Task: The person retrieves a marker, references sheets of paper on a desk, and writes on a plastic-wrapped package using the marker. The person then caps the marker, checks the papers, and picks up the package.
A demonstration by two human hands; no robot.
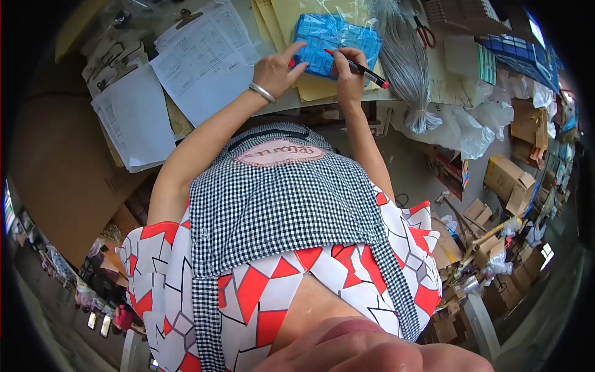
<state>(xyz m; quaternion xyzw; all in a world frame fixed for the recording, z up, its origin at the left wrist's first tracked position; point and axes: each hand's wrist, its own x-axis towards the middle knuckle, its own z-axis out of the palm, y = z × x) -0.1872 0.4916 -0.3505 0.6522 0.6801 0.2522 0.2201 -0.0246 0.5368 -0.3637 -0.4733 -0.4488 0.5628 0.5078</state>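
A blue, clear-wrapped pack [338,38] lies on yellowish sheets at the table's far side. My left hand [276,73], with a silver bangle at the wrist, is at the pack's left edge. Its thumb and index finger are spread, and a small red thing [291,62], which looks like a cap, shows between them in its hold. My right hand [351,73] is closed round a black marker [367,72] with a red end. The marker's red tip points left and is over the pack's surface; contact cannot be made out.
Printed papers [201,68] and a clipboard lie left of my left hand. A bundle of grey wires [406,62] lies right of the pack, with red-handled scissors [424,32] beyond. Plastic bags hang at the right table edge. Cardboard boxes [508,180] stand at the lower right.
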